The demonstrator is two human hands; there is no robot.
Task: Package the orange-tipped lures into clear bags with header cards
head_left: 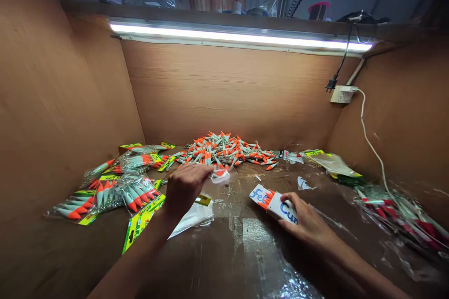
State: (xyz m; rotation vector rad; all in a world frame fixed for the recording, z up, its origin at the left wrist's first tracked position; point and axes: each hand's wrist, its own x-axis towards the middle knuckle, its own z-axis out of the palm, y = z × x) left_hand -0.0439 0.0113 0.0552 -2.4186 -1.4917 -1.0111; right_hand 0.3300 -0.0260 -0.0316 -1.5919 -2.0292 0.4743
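My left hand (187, 180) is closed, knuckles up, at the front of a heap of orange-and-pale fishing lures (224, 149). Just beyond its fingertips is a small clear plastic piece (220, 176); whether the fingers hold it is hidden. My right hand (303, 217) grips the right end of a white block (286, 206) with blue handwriting, thumb and fingers around its sides. Several orange lure tips (266, 199) lie side by side in a gap across that block. Beneath my left forearm lie clear plastic bags (194, 217) with a yellow header.
Packed lure bags (135, 191) are piled at the left, beside a yellow-green header card (140, 224). Flat packaging (331, 166) and a heap of red-and-white wrapped items (403, 215) lie at the right. A white cord (368, 140) hangs down from the outlet (342, 94).
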